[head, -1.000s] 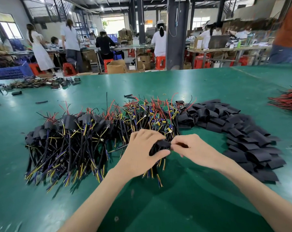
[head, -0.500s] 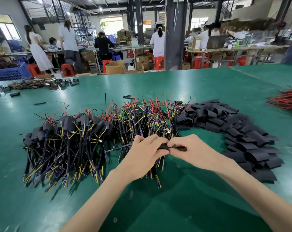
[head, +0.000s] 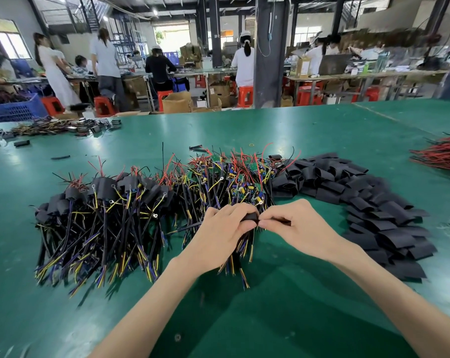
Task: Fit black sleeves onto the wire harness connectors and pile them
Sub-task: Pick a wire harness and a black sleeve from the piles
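Over the green table [head: 322, 130] the left hand [head: 218, 236], curled round a black sleeve [head: 250, 217], and the right hand [head: 301, 228], pinching at its mouth, have just drawn together — above the harness pile [head: 231, 182] — so it is likely seating.

The desk [head: 244, 130] has a smooth green covering with a soft sheen that catches the ceiling lights in pale patches. The loose black sleeves [head: 368, 202] look like thin flattened plastic tubing, matt and dull. The sleeve [head: 250, 217] pinched between the left hand [head: 218, 235] and right hand [head: 302, 227] has the same matt face. The harness wires [head: 102, 233] wear smooth, faintly glossy plastic insulation, with small bright metal ring terminals [head: 155, 216]. The circuit boards [head: 215, 158] are glossy green. Far off, the stools [head: 245, 95] are shiny red plastic, the boxes [head: 177, 102] matt brown cardboard, and the crate [head: 15, 109] blue plastic lattice.
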Available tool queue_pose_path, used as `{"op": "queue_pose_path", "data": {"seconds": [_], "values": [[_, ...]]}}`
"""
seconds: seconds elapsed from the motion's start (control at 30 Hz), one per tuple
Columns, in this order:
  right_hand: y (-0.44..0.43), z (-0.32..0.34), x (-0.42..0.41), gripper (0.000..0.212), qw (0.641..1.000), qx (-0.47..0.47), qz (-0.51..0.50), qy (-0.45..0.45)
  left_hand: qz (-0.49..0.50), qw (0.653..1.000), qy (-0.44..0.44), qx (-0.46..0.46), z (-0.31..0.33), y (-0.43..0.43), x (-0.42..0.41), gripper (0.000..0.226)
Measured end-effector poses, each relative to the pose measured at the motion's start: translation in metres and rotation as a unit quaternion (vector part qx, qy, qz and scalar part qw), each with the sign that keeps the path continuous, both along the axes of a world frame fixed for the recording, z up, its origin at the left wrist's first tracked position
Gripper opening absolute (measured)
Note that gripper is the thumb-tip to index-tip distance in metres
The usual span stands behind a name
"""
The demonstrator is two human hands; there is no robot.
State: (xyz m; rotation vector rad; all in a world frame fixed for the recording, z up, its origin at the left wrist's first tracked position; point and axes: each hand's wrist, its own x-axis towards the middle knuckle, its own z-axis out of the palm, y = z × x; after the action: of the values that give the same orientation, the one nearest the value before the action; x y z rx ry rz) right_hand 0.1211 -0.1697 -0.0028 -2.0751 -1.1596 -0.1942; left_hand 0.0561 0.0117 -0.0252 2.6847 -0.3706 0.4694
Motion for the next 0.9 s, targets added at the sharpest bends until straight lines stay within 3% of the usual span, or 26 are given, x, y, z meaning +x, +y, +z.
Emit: {"op": "queue_pose_path", "data": {"seconds": [0.17,0.3,0.5,0.67,0.9], "values": [[-0.002,-0.003,0.001,0.010,0.999,-0.004,0.004,0.048,-0.011,1.000,0.008,-0.022,-0.004,0.003,-0.001,0.027],[-0.002,-0.004,0.001,0.008,0.999,-0.025,-0.001,0.034,-0.007,0.999,0.006,-0.040,-0.005,-0.005,-0.004,0.030],[0.000,-0.002,-0.001,0.012,0.999,-0.032,0.020,0.024,0.035,0.996,-0.057,0.053,-0.004,-0.014,-0.005,0.036],[-0.002,0.000,-0.001,0.017,0.993,-0.010,0.006,0.114,0.003,0.998,-0.045,0.035,-0.007,-0.013,-0.003,0.039],[-0.004,0.005,-0.001,0.021,0.975,0.032,0.018,0.220,-0.031,0.996,-0.041,-0.070,-0.007,-0.008,-0.002,0.025]]}}
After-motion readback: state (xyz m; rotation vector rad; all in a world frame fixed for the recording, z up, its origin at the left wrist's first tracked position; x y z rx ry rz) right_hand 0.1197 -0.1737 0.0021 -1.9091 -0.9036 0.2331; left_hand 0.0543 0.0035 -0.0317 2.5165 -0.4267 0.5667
